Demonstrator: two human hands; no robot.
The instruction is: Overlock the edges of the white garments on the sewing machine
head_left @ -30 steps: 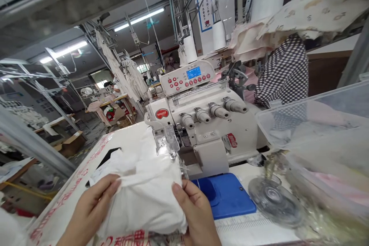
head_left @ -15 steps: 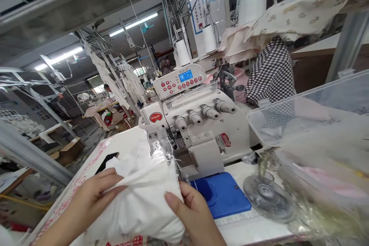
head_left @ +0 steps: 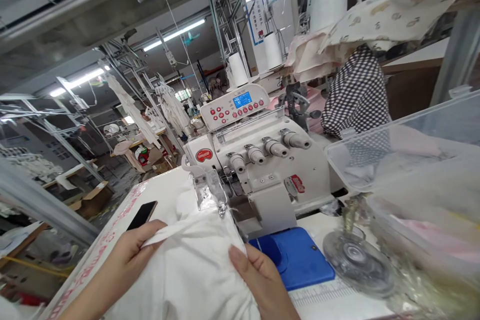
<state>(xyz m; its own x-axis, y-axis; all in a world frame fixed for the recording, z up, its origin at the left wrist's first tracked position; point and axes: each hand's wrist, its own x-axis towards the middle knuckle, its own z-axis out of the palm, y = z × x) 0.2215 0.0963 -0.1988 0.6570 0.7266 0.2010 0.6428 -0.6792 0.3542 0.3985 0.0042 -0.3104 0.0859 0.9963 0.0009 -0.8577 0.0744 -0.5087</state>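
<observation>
Factory floor, white sewing table (head_left: 108, 225): white fabric (head_left: 187, 275) bunched at overlock machine (head_left: 262, 160), just near of presser foot (head_left: 210, 190). I see left hand (head_left: 127, 265) pinching folded strip tight; right hand (head_left: 262, 280) thumb on top, grip unclear. Stitching progress hidden.

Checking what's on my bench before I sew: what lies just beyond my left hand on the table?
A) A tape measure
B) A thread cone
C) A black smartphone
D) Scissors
C: a black smartphone lies on the white table just past the left hand, which pinches white fabric.
</observation>
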